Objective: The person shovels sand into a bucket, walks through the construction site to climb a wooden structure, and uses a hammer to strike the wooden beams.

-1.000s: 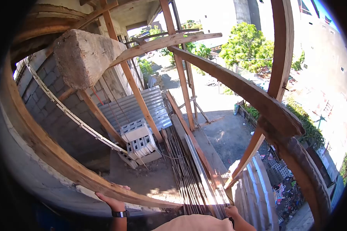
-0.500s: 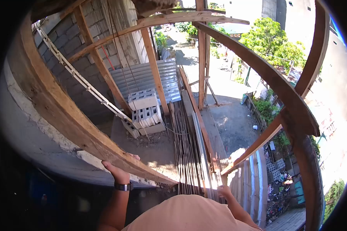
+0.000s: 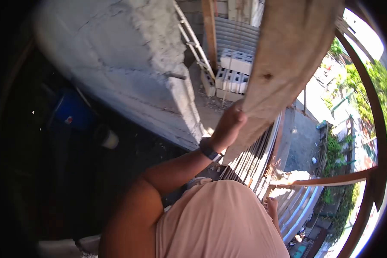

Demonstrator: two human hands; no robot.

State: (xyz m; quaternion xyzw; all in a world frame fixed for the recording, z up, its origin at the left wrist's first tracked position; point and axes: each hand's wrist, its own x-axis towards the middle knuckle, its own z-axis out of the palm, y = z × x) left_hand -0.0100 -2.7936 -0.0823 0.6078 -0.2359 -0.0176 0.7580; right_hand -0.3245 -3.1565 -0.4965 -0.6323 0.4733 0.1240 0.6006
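Note:
My left hand (image 3: 228, 129), with a dark watch at the wrist, is closed on the edge of a long wooden plank (image 3: 284, 64). The plank rises steeply close in front of me, and its far end passes out of view at the top. A broken-edged concrete wall (image 3: 159, 86) stands just left of it. Low beside my torso, my right hand (image 3: 272, 204) shows only in part, near the end of a wooden beam (image 3: 331, 178). Its fingers are too small and shaded to make out.
Hollow blocks (image 3: 234, 73) are stacked below, beside corrugated sheets (image 3: 236, 36) and a pale ladder (image 3: 193, 41). Long thin bars (image 3: 249, 165) lie on the ground. A blue drum (image 3: 73, 109) sits in the dark at left. Curved-looking timber (image 3: 372, 103) frames the right.
The plank that ran along the wall top at left now stands tilted up in front of me, still in my left hand. My view has swung left, showing more of the wall and dark floor.

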